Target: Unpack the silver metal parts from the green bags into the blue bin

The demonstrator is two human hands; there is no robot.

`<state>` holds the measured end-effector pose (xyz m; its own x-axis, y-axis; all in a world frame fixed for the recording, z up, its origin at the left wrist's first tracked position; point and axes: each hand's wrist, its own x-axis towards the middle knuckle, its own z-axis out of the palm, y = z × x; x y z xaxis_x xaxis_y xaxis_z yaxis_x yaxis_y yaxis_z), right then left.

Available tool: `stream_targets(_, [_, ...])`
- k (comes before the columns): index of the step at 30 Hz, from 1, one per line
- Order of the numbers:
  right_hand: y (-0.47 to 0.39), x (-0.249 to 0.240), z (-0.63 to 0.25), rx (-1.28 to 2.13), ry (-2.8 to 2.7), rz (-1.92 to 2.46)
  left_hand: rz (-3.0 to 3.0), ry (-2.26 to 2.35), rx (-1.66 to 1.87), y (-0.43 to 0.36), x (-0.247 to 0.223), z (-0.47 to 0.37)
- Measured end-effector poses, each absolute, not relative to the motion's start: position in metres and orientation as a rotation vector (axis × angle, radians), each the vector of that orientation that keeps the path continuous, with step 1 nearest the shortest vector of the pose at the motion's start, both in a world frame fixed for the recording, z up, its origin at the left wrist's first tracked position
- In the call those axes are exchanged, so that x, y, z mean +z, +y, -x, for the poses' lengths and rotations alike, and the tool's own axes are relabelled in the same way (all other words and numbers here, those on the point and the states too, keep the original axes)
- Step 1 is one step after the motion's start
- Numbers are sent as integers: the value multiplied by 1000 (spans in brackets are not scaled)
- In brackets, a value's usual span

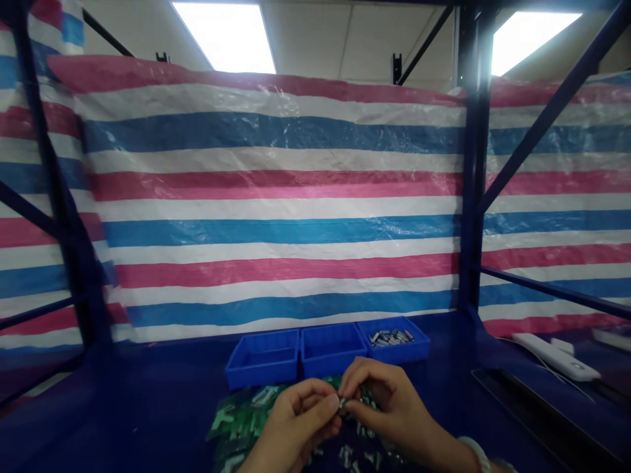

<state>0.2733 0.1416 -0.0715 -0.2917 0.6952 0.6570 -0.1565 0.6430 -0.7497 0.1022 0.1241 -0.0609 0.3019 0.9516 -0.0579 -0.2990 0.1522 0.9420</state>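
My left hand [308, 417] and my right hand [379, 397] meet low in the middle of the view, fingertips pinched together on a small shiny metal piece [342, 403]. Both hands are closed, and the piece sits between their fingers. Left of and behind my left hand lie clear bags with green pieces [239, 420]. Small loose metal parts [348, 454] are scattered on the dark blue surface below my hands, with more beside my right hand's fingers.
Behind my hands stand three blue bins: a left one [263, 378], a middle one [325, 364] and a right one [421, 349] holding metal parts. A white power strip [557, 357] and a dark flat object [537, 414] lie right. Blue rack posts [474, 197] flank a striped sheet.
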Motion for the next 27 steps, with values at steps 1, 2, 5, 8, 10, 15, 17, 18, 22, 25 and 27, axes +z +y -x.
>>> stream_targets(1, [141,-71,-273,882,-1680,452,-1018,812,1065,125,-62,-102])
stream_targets(2, [140,-71,-273,884,-1679,457,-1023,805,1073,125,-63,-102])
stream_targets(5, [140,-73,-270,982,-1590,466,-1132,787,1157,127,-63,-100])
stream_targets(8, [143,-79,-267,1204,-1460,544,-1366,782,1310,129,-62,-99])
stream_targets(10, [146,-86,-264,1376,-1398,609,-1522,780,1394,129,-62,-98])
stream_targets(15, [147,-96,-254,1751,-1154,556,-1833,781,1421,126,-69,-97])
stream_targets(17, [146,-96,-253,1826,-1128,521,-1927,791,1406,125,-71,-97])
stream_targets(18, [145,-96,-253,1846,-1132,505,-1961,795,1402,124,-71,-97])
stream_targets(22, [144,-94,-255,1912,-1070,450,-1997,792,1425,123,-70,-97])
stream_targets(25, [143,-93,-258,1933,-1039,434,-2008,802,1488,125,-70,-97])
stream_targets(27, [145,-90,-262,1839,-1097,454,-2007,840,1548,127,-71,-96])
